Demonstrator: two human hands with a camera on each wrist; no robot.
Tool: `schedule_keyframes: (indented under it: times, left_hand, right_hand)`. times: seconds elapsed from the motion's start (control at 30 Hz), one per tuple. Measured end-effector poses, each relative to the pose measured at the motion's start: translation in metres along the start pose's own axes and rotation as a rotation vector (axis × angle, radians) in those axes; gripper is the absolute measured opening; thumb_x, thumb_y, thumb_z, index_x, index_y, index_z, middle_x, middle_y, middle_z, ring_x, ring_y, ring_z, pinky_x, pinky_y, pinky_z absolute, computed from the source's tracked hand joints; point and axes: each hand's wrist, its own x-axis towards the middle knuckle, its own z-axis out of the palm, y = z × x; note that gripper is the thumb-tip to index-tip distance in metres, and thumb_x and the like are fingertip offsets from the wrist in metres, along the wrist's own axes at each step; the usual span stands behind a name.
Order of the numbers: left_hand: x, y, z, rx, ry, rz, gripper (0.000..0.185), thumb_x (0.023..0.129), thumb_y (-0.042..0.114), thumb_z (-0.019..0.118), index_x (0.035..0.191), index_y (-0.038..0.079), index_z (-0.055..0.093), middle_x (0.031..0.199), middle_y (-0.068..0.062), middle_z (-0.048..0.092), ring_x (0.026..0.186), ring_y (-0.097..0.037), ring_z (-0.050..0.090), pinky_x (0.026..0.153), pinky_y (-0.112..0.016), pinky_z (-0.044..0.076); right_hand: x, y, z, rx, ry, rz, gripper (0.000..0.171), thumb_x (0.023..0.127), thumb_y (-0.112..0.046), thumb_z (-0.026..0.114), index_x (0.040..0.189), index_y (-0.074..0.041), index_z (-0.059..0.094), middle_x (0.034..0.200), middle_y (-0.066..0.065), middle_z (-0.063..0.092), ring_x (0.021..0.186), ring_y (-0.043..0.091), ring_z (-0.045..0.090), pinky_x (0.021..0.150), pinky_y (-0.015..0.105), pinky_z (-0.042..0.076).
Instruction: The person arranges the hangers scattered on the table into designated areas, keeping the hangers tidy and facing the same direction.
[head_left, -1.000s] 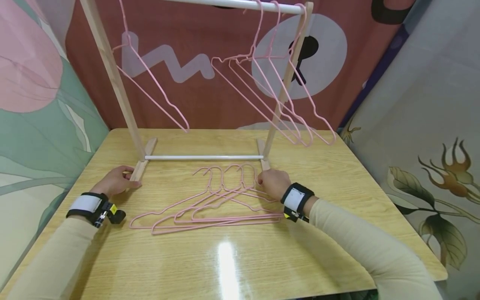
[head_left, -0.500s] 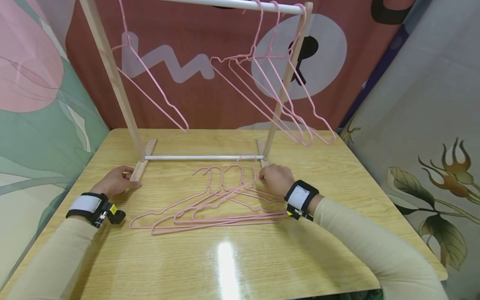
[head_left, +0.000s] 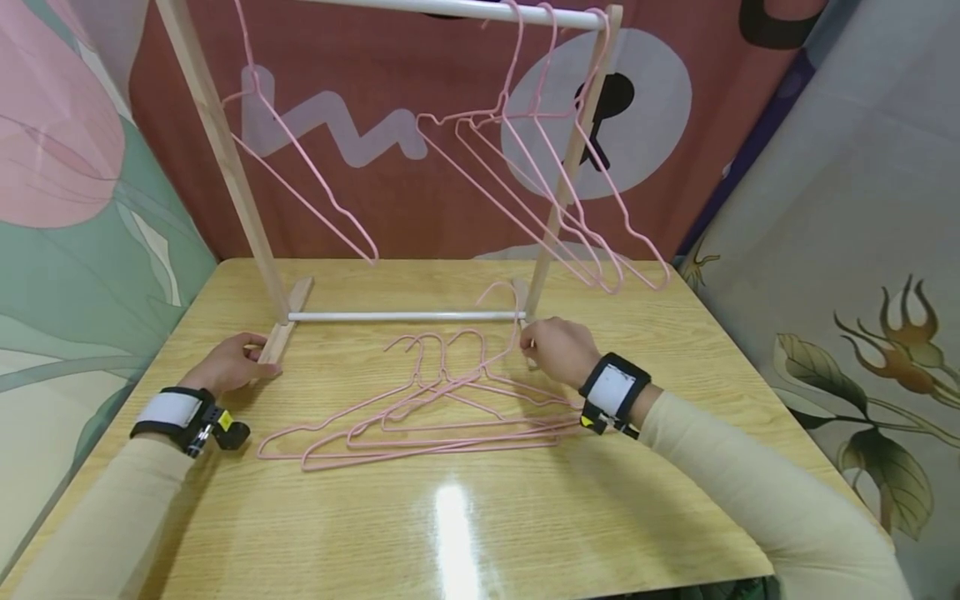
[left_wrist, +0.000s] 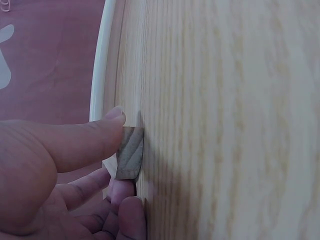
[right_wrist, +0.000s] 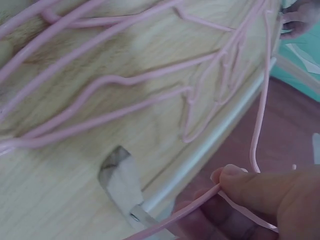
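Right hand (head_left: 553, 350) pinching a thin pink wire hanger (head_left: 501, 321) by its neck, hook raised.
It lifts off the hanger pile (head_left: 420, 417) on the wooden table (head_left: 480, 517); the left hand (head_left: 225, 365) grips the rack's wooden foot (head_left: 281, 333), thumb and fingers around it.

Pink wire hanger (head_left: 501, 333): neck pinched in right hand (head_left: 553, 352), hook raised toward 12 o'clock, shoulders on the hanger pile (head_left: 405, 417).

Staged recording corner, patterned fabric backdrops (head_left: 420, 192), wooden table (head_left: 465, 517), small hanger rack (head_left: 225, 158)
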Motion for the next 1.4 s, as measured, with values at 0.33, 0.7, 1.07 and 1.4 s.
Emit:
schedule_keyframes:
  times: [0.33,0.7,1.07,1.4]
  left_hand:
    - [0.003,-0.001,-0.001,0.003,-0.002,-0.008,0.071,0.096,0.019,0.069,0.144,-0.017,0.03,0.117,-0.028,0.045,0.102,-0.036,0.048,0.078,-0.034,0.042]
    - [0.002,0.0,0.0,0.0,-0.008,-0.017,0.072,0.097,0.019,0.069,0.144,-0.017,0.029,0.119,-0.029,0.044,0.101,-0.036,0.048,0.077,-0.035,0.042]
    - [0.0,0.002,0.0,0.003,-0.013,-0.015,0.072,0.098,0.021,0.069,0.144,-0.017,0.028,0.12,-0.03,0.044,0.101,-0.036,0.048,0.077,-0.034,0.043]
    - [0.0,0.002,0.0,0.009,-0.008,-0.014,0.072,0.097,0.021,0.069,0.143,-0.017,0.029,0.121,-0.032,0.045,0.101,-0.036,0.049,0.076,-0.033,0.043]
  right_hand:
    - [-0.006,-0.009,-0.027,0.027,0.048,0.006,0.006,0.094,-0.016,0.075,0.098,-0.013,0.078,0.094,0.005,0.076,0.083,0.022,0.072,0.063,0.041,0.056]
    - [-0.01,-0.021,-0.037,0.034,0.117,-0.027,0.007,0.093,-0.015,0.076,0.098,-0.013,0.079,0.096,0.006,0.077,0.086,0.022,0.073,0.061,0.039,0.057]
    - [-0.019,-0.04,-0.06,-0.055,0.148,-0.068,0.008,0.094,-0.016,0.075,0.101,-0.015,0.079,0.096,0.003,0.077,0.081,0.019,0.072,0.053,0.036,0.053]
    - [-0.021,-0.049,-0.077,-0.078,0.178,-0.066,0.008,0.093,-0.016,0.077,0.099,-0.012,0.079,0.092,0.007,0.076,0.079,0.022,0.072,0.05,0.034,0.052]
